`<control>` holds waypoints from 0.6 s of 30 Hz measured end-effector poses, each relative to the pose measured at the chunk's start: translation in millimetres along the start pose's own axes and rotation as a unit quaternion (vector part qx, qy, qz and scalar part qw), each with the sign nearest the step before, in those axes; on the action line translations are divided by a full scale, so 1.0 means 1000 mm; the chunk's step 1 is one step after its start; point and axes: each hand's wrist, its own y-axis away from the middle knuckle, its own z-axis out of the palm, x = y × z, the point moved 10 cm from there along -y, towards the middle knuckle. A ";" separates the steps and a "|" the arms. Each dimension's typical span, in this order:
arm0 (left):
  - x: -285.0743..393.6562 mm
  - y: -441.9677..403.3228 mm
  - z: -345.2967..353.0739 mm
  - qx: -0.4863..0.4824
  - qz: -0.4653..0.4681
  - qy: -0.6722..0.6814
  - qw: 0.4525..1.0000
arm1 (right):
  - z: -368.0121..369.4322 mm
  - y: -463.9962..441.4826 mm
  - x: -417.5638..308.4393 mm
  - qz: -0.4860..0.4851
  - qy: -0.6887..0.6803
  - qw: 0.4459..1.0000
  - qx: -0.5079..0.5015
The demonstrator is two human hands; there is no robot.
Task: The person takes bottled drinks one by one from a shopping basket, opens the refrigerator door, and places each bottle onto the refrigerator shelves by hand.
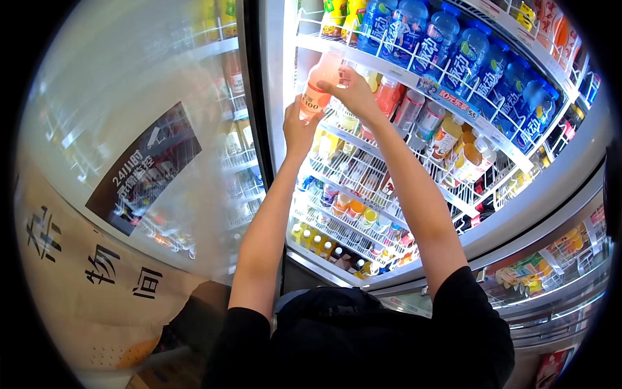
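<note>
A pink bottle (315, 87) with an orange and white label is held tilted in front of the lit fridge shelves. Around its lower end, my left hand (300, 126) has its fingers wrapped. My right hand (350, 91) grips the bottle's upper part from the right, thumb across it. Behind my right hand, pink and red bottles (390, 97) stand on the shelf below the top rack. Large blue bottles (444, 39) fill the rack above, with yellow bottles (334, 18) at its left end.
The fridge's dark door edge (256, 97) runs close to my left arm. A glass panel with a dark sticker (146, 168) is at the left. A price strip (453, 104) lines the upper shelf's front. Lower racks (350, 207) hold cups and bottles.
</note>
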 end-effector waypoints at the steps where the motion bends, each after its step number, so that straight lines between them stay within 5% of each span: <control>1: -0.001 -0.001 0.001 0.011 -0.002 -0.001 1.000 | 0.006 0.000 0.003 -0.008 0.056 0.998 -0.027; 5: -0.013 -0.014 0.012 0.026 -0.007 0.014 1.000 | 0.016 -0.012 0.008 -0.030 0.052 0.996 -0.069; 11: -0.039 -0.062 0.027 0.058 0.058 -0.026 0.996 | 0.017 -0.028 0.015 -0.099 0.052 0.994 -0.013; 15: -0.063 -0.079 0.036 0.040 -0.023 -0.060 0.997 | 0.024 -0.033 0.016 -0.140 0.033 0.989 0.026; 18: -0.057 -0.084 0.037 0.059 0.035 -0.050 0.996 | 0.027 -0.042 0.018 -0.172 0.056 0.982 0.050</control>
